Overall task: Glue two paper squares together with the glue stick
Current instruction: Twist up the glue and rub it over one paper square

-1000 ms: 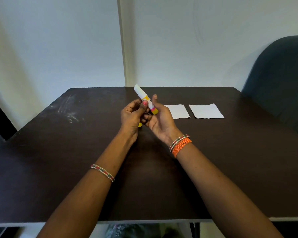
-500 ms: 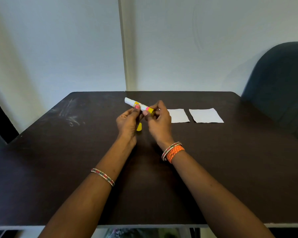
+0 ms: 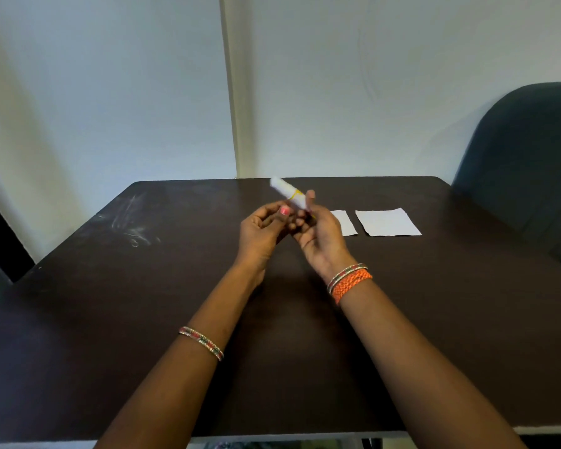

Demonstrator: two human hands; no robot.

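Note:
A white glue stick (image 3: 287, 190) with a yellow band tilts up and to the left above the dark table (image 3: 143, 303); it is blurred. My right hand (image 3: 321, 233) grips its lower part, index finger behind it. My left hand (image 3: 261, 230) is curled against the same lower end, its thumb touching beside the stick. Two white paper squares lie flat on the table to the right of my hands. The nearer paper square (image 3: 347, 222) is partly hidden by my right hand, and the farther paper square (image 3: 387, 222) is fully visible. A narrow gap separates them.
A dark blue chair (image 3: 525, 163) stands at the table's right side. A pale wall (image 3: 110, 92) rises right behind the table's far edge. Whitish smears (image 3: 133, 225) mark the table's left part.
The glue stick has swung from lying almost level to pointing up and left. My right hand has turned palm-up under it. Both hands stay together at the table's middle.

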